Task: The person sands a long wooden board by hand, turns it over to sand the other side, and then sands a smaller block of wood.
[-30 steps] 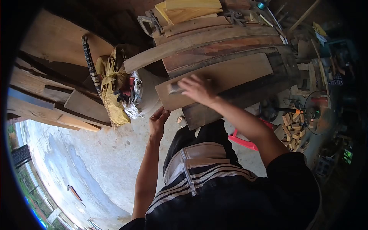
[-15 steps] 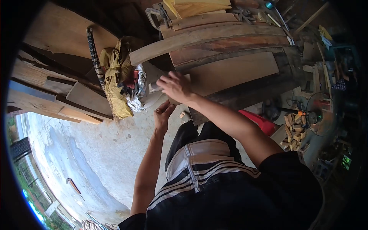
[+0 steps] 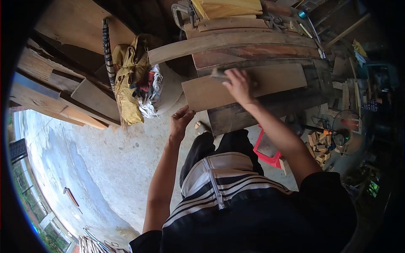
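Note:
A long brown wooden board (image 3: 206,92) lies slantwise across the dark workbench (image 3: 228,120), its left end jutting past the bench. At the near left corner of that board, my left hand (image 3: 182,120) is closed, fingers and thumb pinching the edge. My right hand (image 3: 240,86) is over the middle of the board, its fingers bent round a small pale piece that looks like sandpaper (image 3: 218,75). Motion blurs this piece, and the hand covers most of it.
Planks (image 3: 253,40) and a C-clamp (image 3: 180,14) are at the back of the bench. Left of it are a yellow sack (image 3: 130,63) and leaning boards (image 3: 93,99). A red plastic stool (image 3: 268,158), wood offcuts (image 3: 320,145) and a fan (image 3: 339,137) stand to the right.
My right hand has slid right along the board with the pale piece, from the left end to the middle. My left hand stays at the corner. The view has shifted slightly.

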The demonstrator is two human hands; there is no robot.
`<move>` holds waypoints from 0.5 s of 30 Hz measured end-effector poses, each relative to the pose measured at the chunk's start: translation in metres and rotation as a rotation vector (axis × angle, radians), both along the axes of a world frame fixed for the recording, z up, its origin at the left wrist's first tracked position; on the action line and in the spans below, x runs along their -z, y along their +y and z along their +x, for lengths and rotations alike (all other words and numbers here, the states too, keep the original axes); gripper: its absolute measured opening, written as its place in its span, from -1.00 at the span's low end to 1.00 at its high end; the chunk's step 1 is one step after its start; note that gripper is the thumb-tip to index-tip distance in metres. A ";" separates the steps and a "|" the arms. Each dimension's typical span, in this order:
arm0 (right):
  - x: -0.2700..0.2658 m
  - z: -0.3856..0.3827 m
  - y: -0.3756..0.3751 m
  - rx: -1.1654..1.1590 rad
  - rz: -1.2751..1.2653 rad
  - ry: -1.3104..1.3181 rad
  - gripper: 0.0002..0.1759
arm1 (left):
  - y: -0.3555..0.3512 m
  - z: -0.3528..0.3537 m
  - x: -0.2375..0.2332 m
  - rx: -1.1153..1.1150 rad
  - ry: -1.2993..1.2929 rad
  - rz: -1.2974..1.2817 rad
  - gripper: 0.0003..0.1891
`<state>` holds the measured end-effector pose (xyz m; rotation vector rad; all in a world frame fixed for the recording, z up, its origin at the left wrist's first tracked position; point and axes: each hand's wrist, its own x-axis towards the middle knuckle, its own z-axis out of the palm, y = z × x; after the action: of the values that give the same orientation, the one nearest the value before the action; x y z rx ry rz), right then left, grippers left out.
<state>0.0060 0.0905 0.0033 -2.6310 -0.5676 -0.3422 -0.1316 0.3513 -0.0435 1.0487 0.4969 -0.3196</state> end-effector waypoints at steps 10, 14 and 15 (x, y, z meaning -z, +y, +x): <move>0.000 0.003 0.036 -0.273 -0.014 -0.021 -0.50 | 0.000 -0.003 0.003 0.007 -0.004 0.060 -0.56; -0.001 0.023 -0.071 -0.016 0.017 -0.029 -0.53 | 0.000 -0.005 0.002 -0.007 -0.007 0.048 -0.56; -0.004 0.023 -0.077 0.014 0.014 -0.041 -0.53 | 0.001 -0.005 0.001 -0.003 0.000 0.045 -0.56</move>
<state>0.0289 0.0133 0.0072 -2.6211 -0.5590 -0.4041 -0.1363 0.3518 -0.0447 1.0920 0.5077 -0.3074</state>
